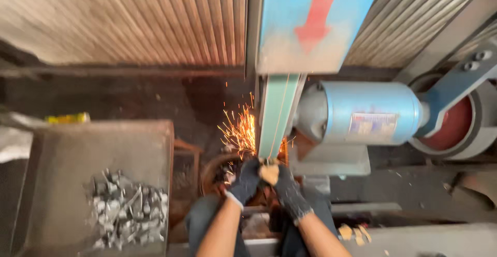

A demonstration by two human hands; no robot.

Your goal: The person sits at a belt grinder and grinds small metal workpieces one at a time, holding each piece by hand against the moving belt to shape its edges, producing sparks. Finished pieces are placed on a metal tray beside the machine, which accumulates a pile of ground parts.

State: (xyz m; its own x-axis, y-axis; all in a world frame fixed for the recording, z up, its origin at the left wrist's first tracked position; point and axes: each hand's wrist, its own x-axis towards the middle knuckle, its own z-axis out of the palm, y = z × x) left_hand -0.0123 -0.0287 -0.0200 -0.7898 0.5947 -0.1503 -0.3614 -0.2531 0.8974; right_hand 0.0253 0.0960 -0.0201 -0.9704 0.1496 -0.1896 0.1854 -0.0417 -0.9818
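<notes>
At the sanding belt, 2 gloved hands, left hand and right hand, pinch a small workpiece.

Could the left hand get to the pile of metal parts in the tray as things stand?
Probably yes, once freed. The left hand is now gripping a small workpiece with the right hand at the sanding belt. The metal parts lie uncovered in the open tray to its left, nothing between.

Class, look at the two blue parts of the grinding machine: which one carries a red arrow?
The flat blue guard panel above the belt carries it, pointing down; the rounded blue motor housing has only a small label.
</notes>
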